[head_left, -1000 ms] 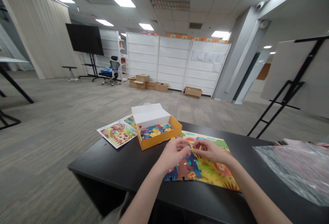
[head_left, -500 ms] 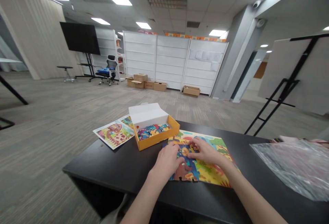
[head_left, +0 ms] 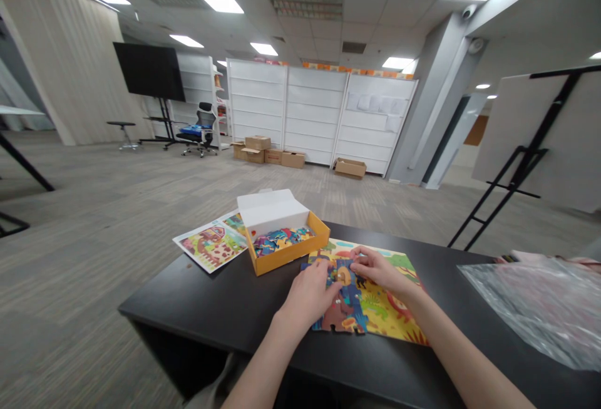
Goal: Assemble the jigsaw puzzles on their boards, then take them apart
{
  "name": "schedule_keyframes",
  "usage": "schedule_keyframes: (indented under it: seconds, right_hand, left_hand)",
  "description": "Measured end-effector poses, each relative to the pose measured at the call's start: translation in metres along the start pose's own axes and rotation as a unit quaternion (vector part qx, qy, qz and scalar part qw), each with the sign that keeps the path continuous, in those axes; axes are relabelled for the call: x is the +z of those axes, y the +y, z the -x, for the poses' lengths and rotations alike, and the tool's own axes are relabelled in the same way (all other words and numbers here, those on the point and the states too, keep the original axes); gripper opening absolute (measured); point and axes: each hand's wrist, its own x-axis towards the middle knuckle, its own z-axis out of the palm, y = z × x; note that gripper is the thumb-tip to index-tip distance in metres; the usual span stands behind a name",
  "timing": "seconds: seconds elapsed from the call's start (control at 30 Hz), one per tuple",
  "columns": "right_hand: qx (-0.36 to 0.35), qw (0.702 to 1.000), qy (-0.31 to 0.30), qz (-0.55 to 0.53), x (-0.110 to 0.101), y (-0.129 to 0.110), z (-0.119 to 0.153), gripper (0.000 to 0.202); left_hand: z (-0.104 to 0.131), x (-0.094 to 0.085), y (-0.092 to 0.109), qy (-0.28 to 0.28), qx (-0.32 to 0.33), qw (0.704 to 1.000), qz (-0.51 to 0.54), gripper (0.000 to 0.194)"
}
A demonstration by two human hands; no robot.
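A partly joined jigsaw (head_left: 345,315) in dark blue and brown lies over the left part of a colourful picture sheet (head_left: 389,309) on the black table. My left hand (head_left: 312,290) rests on the jigsaw's left side, fingers apart, holding nothing. At the jigsaw's upper right edge is my right hand (head_left: 375,268), its thumb and fingertips pinched together; whatever is between them is too small to make out. Behind my left hand stands an open yellow box (head_left: 286,257) of loose puzzle pieces (head_left: 282,240), its white lid raised.
A printed picture card (head_left: 213,246) lies left of the box, partly beyond the table's edge. Clear plastic wrapping (head_left: 539,309) covers the table's right side. The black table's (head_left: 201,309) left corner is at lower left. Cardboard boxes and a chair stand farther off.
My right hand has shifted slightly up and right from the middle of the jigsaw, and its fingers have closed together. My left hand stays on the jigsaw. The view has shifted slightly.
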Motion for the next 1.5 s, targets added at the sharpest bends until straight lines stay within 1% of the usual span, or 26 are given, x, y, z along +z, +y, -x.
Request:
schedule_keyframes:
  seconds: [0.1, 0.23, 0.33, 0.43, 0.53, 0.6, 0.63, 0.73, 0.77, 0.8, 0.83, 0.87, 0.93, 1.03, 1.07, 1.13, 1.2, 1.27, 1.4, 1.5]
  right_hand:
    - [-0.006, 1.000, -0.002, -0.016, 0.000, -0.001, 0.001, 0.048]
    - [-0.020, 1.000, -0.002, -0.007, -0.001, -0.002, 0.002, 0.046]
    - [-0.030, 1.000, -0.001, 0.000, 0.001, -0.003, 0.002, 0.045]
    - [-0.042, 0.999, 0.013, 0.028, 0.003, -0.005, 0.002, 0.043]
    - [-0.063, 0.991, 0.042, 0.113, 0.003, -0.009, 0.003, 0.039]
    - [-0.063, 0.977, 0.035, 0.199, 0.001, -0.012, 0.006, 0.037]
    - [-0.057, 0.969, 0.020, 0.240, 0.001, -0.014, 0.008, 0.037]
    - [-0.033, 0.949, -0.039, 0.311, -0.001, -0.021, 0.014, 0.035]
    - [-0.028, 0.946, -0.055, 0.319, -0.001, -0.024, 0.016, 0.037]
    - [-0.025, 0.944, -0.070, 0.322, -0.001, -0.026, 0.018, 0.039]
    - [-0.022, 0.942, -0.082, 0.324, -0.001, -0.028, 0.019, 0.042]
    - [-0.021, 0.941, -0.090, 0.326, 0.000, -0.029, 0.020, 0.044]
    - [-0.017, 0.938, -0.090, 0.334, 0.001, -0.031, 0.020, 0.046]
    - [-0.004, 0.937, -0.078, 0.342, 0.000, -0.030, 0.019, 0.041]
    - [-0.001, 0.937, -0.077, 0.340, 0.000, -0.029, 0.019, 0.039]
    - [0.006, 0.941, -0.080, 0.329, -0.001, -0.027, 0.018, 0.036]
    - [0.016, 0.947, -0.083, 0.309, -0.002, -0.024, 0.017, 0.036]
    - [0.026, 0.955, -0.085, 0.283, -0.002, -0.020, 0.015, 0.037]
    - [0.047, 0.974, -0.096, 0.201, -0.003, -0.013, 0.012, 0.034]
    - [0.038, 0.980, -0.113, 0.157, -0.006, -0.012, 0.011, 0.031]
  left_hand:
    - [0.000, 0.000, 0.001, 0.001, 0.001, 1.000, -0.015, 0.029]
    - [0.000, -0.001, 0.002, 0.009, 0.005, 0.999, -0.038, 0.031]
    - [0.000, 0.000, 0.004, 0.021, 0.004, 0.999, -0.040, 0.024]
    - [-0.003, 0.002, 0.004, 0.037, -0.004, 0.999, 0.000, 0.020]
    - [-0.010, 0.005, -0.002, 0.072, -0.027, 0.992, 0.099, 0.019]
    - [-0.016, 0.005, -0.007, 0.103, -0.043, 0.973, 0.204, 0.023]
    - [-0.019, 0.004, -0.010, 0.121, -0.052, 0.956, 0.263, 0.025]
    - [-0.026, -0.002, -0.014, 0.176, -0.083, 0.885, 0.422, 0.032]
    - [-0.027, -0.003, -0.015, 0.187, -0.094, 0.865, 0.455, 0.034]
    - [-0.027, -0.004, -0.014, 0.188, -0.104, 0.853, 0.476, 0.036]
    - [-0.027, -0.003, -0.013, 0.175, -0.108, 0.850, 0.485, 0.037]
    - [-0.025, -0.002, -0.012, 0.153, -0.105, 0.855, 0.484, 0.039]
    - [-0.022, 0.004, -0.009, 0.102, -0.077, 0.882, 0.453, 0.041]
    - [-0.017, 0.016, -0.007, 0.051, -0.013, 0.938, 0.342, 0.029]
    - [-0.015, 0.019, -0.007, 0.040, 0.001, 0.953, 0.301, 0.026]
    - [-0.013, 0.022, -0.008, 0.015, 0.017, 0.972, 0.235, 0.022]
    - [-0.012, 0.022, -0.008, -0.004, 0.020, 0.980, 0.196, 0.023]
    - [-0.011, 0.020, -0.007, -0.011, 0.019, 0.984, 0.175, 0.025]
    - [-0.011, 0.017, -0.006, -0.007, 0.016, 0.985, 0.171, 0.036]
    - [-0.011, 0.017, -0.008, -0.018, 0.015, 0.984, 0.178, 0.044]
